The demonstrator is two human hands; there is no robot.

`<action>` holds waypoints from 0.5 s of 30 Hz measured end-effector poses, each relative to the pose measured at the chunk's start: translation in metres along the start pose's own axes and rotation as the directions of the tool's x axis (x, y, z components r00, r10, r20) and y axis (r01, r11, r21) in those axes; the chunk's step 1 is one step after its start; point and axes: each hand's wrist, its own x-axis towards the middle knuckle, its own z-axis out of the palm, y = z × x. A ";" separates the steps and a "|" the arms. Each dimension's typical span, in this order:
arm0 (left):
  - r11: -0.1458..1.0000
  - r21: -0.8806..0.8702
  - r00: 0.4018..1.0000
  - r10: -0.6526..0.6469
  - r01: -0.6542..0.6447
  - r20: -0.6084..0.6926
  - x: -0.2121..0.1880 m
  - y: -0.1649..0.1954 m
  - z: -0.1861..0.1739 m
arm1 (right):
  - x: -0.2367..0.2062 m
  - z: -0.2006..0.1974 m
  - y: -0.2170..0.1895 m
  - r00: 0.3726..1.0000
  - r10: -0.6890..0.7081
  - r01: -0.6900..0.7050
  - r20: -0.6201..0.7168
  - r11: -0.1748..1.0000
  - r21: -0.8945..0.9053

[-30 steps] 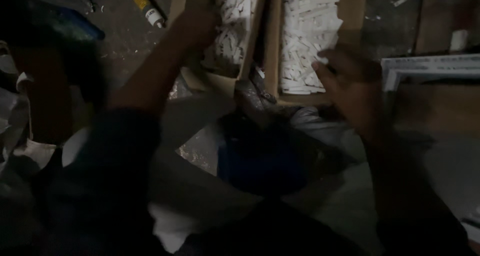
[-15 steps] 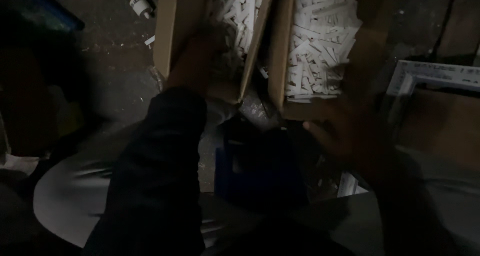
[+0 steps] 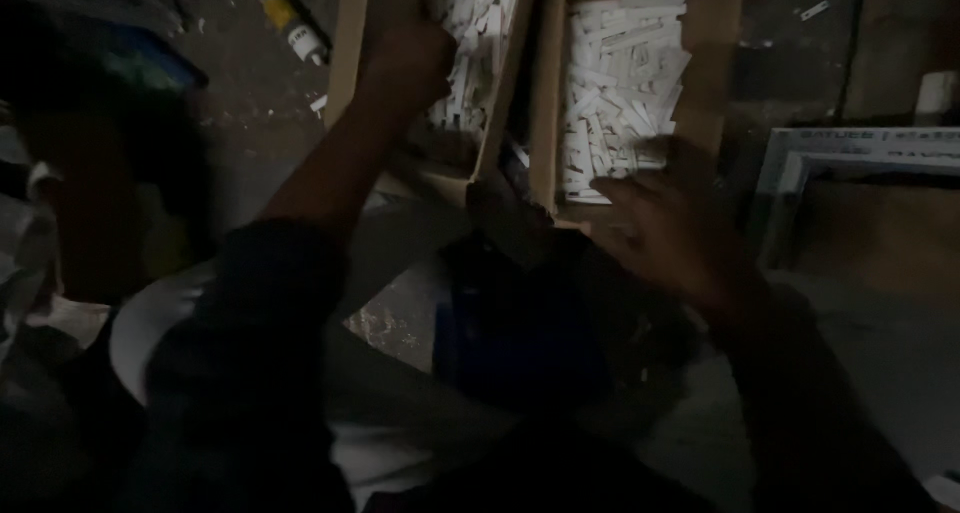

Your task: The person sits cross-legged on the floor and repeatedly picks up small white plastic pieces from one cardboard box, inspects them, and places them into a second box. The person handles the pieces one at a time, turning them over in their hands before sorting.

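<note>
Fingers of both hands reach toward two boxes of white sticks in a dark room.

Left hand (image 3: 405, 48) goes into the left box (image 3: 350, 63), down among the white sticks (image 3: 470, 33); its fingers are too dark to tell if they are spread or closed. Right hand (image 3: 665, 223) hangs just in front of the right box (image 3: 712, 63), fingers (image 3: 625, 188) spread and holding nothing, close to its white sticks (image 3: 620, 83). Both boxes sit side by side on a dark, dirty floor (image 3: 240, 133). A small tube (image 3: 290, 28) lies on the floor to the left, and a pale frame (image 3: 800, 163) sits to the right. A blue thing (image 3: 510, 333) sits below the boxes.
</note>
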 end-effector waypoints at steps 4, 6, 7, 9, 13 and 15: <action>0.949 -0.296 0.941 0.005 -0.112 -0.339 -0.066 0.004 -0.052 | -0.004 0.002 -0.008 0.985 0.170 -0.165 -0.007 0.963 0.211; 0.843 -0.513 0.919 -0.060 -0.162 -0.390 -0.096 0.020 -0.073 | -0.004 0.008 -0.007 0.975 0.212 -0.188 -0.067 0.945 0.268; 0.769 -0.610 0.909 -0.097 -0.190 -0.406 -0.112 0.027 -0.080 | -0.004 0.012 -0.005 0.974 0.157 -0.088 -0.162 0.927 0.365; 0.578 -0.813 0.940 -0.232 -0.073 -0.249 -0.147 0.051 -0.078 | 0.001 0.028 -0.002 0.936 0.056 0.143 -0.348 0.842 0.521; 0.346 -0.890 0.917 -0.156 -0.297 -0.367 -0.164 0.099 -0.046 | 0.011 0.048 0.011 0.941 0.060 0.250 -0.334 0.545 0.800; 0.291 -0.901 0.902 -0.196 -0.321 -0.385 -0.162 0.106 -0.032 | 0.007 0.052 0.014 0.933 0.091 0.226 -0.349 0.607 0.762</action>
